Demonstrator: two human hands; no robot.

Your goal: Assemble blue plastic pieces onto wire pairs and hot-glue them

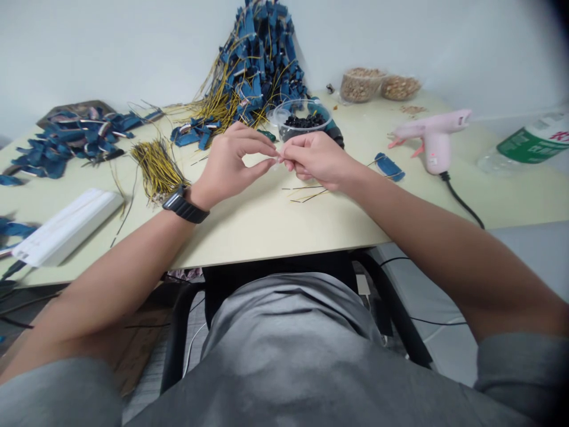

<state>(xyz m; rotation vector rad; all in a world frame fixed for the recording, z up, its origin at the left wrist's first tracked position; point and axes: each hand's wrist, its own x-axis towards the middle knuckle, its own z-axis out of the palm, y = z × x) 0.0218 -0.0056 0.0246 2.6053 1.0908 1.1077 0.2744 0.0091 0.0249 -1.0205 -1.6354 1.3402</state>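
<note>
Above the middle of the table, my left hand (pixel 235 159) and my right hand (pixel 316 155) meet at the fingertips. Both are closed in a pinch around one spot, where something tiny and pale shows, too small and blurred to name. A black watch sits on the left wrist. Several short yellow and black wires (pixel 311 188) lie on the table just below my right hand. Right behind the hands stands a clear round tub (pixel 326 112) of small black parts. A blue piece with wires (pixel 389 166) rests to the right of my right hand.
A tall heap of blue wired pieces (pixel 262 59) leans on the wall. Left are a yellow wire bundle (pixel 157 166), more blue pieces (pixel 57 142) and a white power strip (pixel 73 225). Right are a pink glue gun (pixel 433 133), a plastic bottle (pixel 524 142) and bags of tan bits (pixel 361 86).
</note>
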